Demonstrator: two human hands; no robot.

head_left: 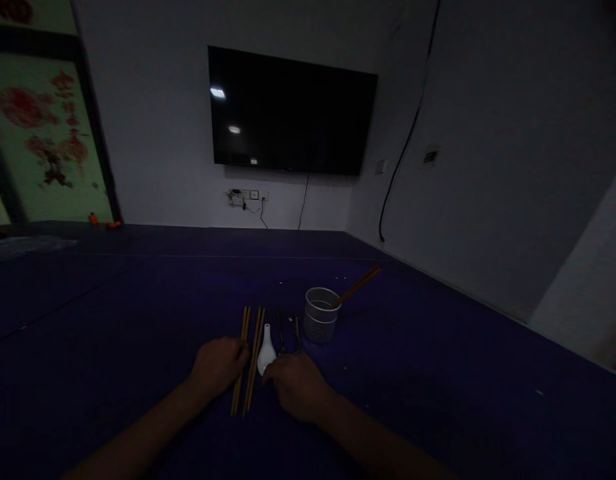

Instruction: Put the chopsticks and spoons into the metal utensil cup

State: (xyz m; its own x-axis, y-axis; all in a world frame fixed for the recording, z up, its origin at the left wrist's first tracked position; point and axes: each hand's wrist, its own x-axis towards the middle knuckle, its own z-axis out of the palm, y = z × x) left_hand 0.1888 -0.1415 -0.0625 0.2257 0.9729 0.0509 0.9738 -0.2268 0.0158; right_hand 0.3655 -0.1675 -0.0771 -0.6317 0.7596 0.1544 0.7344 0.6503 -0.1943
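Two pairs of wooden chopsticks lie side by side on the dark blue table. My left hand rests closed beside them, its fingers touching the left pair. A white ceramic spoon lies just to their right. My right hand rests knuckles up with its fingers curled at the spoon's bowl. Beyond that hand lie dark metal utensils. A small metal cup stands behind them with a wooden stick leaning out of it.
A black television hangs on the back wall above a power socket with cables. A patterned panel fills the far left. A white wall runs along the table's right edge. The room is dim.
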